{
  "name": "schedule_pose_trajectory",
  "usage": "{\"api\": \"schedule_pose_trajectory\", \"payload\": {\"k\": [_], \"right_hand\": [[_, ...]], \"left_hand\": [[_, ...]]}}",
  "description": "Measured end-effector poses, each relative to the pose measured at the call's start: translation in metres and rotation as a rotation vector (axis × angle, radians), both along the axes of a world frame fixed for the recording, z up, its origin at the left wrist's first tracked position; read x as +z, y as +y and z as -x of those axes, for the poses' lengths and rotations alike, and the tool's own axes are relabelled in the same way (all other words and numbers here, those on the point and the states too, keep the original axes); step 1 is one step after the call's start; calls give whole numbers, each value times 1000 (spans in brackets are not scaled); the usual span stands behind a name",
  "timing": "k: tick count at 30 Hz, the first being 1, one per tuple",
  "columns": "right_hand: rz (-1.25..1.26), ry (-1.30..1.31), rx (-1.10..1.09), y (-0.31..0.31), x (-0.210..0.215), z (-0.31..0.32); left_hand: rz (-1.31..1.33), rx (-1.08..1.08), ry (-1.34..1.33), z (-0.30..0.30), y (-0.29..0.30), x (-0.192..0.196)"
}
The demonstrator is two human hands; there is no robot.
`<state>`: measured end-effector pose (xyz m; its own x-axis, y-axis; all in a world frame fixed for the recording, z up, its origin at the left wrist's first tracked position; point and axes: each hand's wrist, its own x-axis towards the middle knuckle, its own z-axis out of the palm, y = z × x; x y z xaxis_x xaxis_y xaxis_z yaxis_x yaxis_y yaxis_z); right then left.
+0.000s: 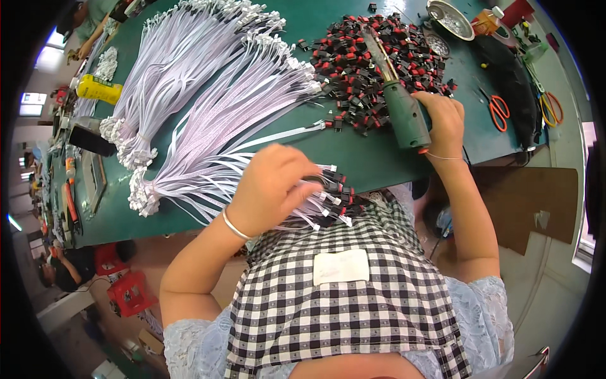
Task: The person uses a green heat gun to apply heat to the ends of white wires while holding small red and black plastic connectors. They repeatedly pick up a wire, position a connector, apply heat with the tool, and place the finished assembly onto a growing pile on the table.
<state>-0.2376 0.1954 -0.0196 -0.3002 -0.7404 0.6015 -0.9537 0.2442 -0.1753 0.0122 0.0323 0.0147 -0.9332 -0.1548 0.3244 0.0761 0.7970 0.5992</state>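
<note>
My left hand (278, 186) is curled over a fan of white ribbon cables (208, 164), thumb and fingers nearly together; what lies between them is hidden. Just right of it, cable ends with small white plugs and black-and-red switches (341, 196) hang over the table edge toward my apron. My right hand (445, 120) has closed against the side of a dark green, cylinder-bodied hand tool (407, 117), its fingers partly out of sight. The tool's long metal nose reaches over a heap of loose black-and-red switches (353, 76).
Bundled white cables (183, 57) cover the table's left half. A yellow bottle (98, 90) and a dark phone-like slab (91, 140) lie beyond them. On the right are orange-handled scissors (499, 114), a black bag-like object (508, 82) and a metal bowl (451, 19). Red stools (129, 294) stand lower left.
</note>
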Motion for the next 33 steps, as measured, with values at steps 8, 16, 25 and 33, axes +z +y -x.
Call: {"api": "schedule_pose_trajectory", "payload": {"k": [8,16,25,33], "right_hand": [[395,-965,146,16,56,-18],[395,-1771,424,9,16,-86],[341,-1748,481,-9,-1,-102],[184,-1784,283,-21,16,-104]], "left_hand": [[196,157,-287,34,-35,-11],[-222,95,-430,23,-29,0],[-883,-26,-489,8,-34,0],[-889,-22,-515,9,-26,5]]}}
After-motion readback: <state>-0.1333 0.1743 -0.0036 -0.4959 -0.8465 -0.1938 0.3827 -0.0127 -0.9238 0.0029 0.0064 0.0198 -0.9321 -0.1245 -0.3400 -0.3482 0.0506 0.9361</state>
